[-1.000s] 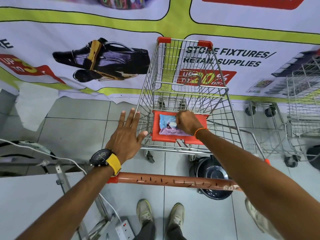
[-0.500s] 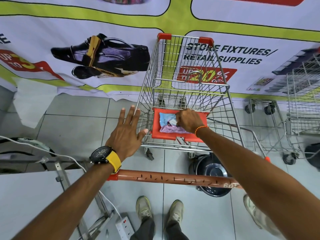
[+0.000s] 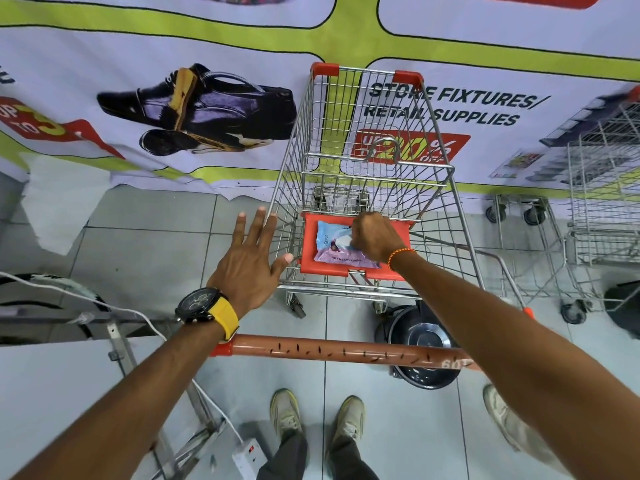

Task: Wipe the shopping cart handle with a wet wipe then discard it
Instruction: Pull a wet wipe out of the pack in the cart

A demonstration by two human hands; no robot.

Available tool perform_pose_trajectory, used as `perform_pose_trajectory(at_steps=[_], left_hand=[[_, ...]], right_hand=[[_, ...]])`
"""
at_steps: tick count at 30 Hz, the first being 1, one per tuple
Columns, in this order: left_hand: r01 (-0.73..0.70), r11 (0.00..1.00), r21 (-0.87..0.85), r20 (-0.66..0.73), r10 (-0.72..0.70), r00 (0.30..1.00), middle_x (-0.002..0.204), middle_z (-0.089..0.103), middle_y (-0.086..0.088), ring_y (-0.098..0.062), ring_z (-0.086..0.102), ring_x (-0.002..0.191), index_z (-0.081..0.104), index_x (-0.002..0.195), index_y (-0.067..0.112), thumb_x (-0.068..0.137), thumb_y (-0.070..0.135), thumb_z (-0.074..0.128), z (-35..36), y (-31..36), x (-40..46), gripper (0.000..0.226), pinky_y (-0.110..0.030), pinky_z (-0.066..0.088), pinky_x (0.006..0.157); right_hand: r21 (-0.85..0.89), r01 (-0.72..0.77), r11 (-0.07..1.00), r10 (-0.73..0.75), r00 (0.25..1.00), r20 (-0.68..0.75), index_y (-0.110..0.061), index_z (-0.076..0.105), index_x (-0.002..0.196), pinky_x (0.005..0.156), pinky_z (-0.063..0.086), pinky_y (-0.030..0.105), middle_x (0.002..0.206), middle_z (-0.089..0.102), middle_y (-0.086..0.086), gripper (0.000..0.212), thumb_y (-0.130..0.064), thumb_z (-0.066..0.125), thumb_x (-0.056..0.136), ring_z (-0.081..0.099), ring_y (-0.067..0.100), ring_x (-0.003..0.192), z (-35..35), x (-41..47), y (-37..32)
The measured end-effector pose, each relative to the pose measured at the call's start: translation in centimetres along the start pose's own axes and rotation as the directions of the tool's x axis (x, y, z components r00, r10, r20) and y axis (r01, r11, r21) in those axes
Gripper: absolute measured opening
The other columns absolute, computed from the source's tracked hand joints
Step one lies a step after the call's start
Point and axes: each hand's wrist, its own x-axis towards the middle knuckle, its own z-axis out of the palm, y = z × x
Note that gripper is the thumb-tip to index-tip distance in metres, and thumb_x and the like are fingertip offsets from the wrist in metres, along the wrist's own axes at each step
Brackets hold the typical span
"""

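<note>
A wire shopping cart (image 3: pixel 363 133) stands in front of me, its orange-brown handle (image 3: pixel 332 351) running across below my arms. A blue and purple wet wipe pack (image 3: pixel 332 245) lies flat on the cart's red child seat flap (image 3: pixel 308 261). My right hand (image 3: pixel 375 235) is on the pack's right side with its fingers pinched at the white opening; what the fingertips hold is hidden. My left hand (image 3: pixel 251 263) hovers flat with fingers spread beside the cart's left wall, its thumb close to the wire.
A printed banner (image 3: pixel 207 98) hangs on the wall behind the cart. Another wire cart (image 3: pixel 602 209) stands at the right. A black round appliance (image 3: pixel 419 344) sits on the tiled floor under the handle. A white cable and power strip (image 3: pixel 247 457) lie at lower left, beside my shoes.
My right hand has kept pinching at the pack's opening, shifting slightly. My left hand has stayed spread beside the cart. The view has tilted a little.
</note>
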Motion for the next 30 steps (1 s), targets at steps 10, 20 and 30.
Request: perform_pose_trajectory(at_steps=[10,20,30], left_hand=[[-0.011,1.0,0.011,-0.002,0.011,1.0,0.163,-0.002,-0.009,-0.036,-0.011,0.148,0.002,0.153,0.017,0.095,0.055,0.033,-0.1,0.1,0.0,0.076,-0.048,0.006,0.121],[-0.007,1.0,-0.007,-0.009,0.007,1.0,0.164,-0.002,-0.007,-0.036,-0.011,0.148,0.003,0.153,0.018,0.094,0.056,0.032,0.0,0.0,0.0,0.076,-0.046,0.006,0.119],[-0.005,1.0,-0.003,-0.011,0.005,1.0,0.164,-0.003,-0.007,-0.036,-0.011,0.148,0.003,0.153,0.018,0.093,0.057,0.031,0.1,-0.1,0.1,0.077,-0.045,0.006,0.118]], right_hand=[[0.14,0.018,0.99,-0.021,0.999,0.025,-0.018,0.04,0.069,0.05,0.036,0.029,0.065,0.049,0.004,0.03,-0.002,0.064,0.079,0.046,0.023,0.059,-1.0,-1.2,-0.4],[0.212,-0.056,0.976,0.056,0.998,0.006,-0.01,0.063,0.109,0.067,0.045,0.027,0.095,0.069,0.011,0.034,0.002,0.072,0.078,0.062,0.026,0.084,-0.4,-0.5,0.3],[-0.091,0.0,0.996,0.008,0.997,0.08,-0.003,0.065,0.12,0.082,0.055,0.044,0.114,0.067,0.022,0.03,-0.018,0.063,0.094,0.064,0.041,0.104,0.3,-0.4,0.1]])
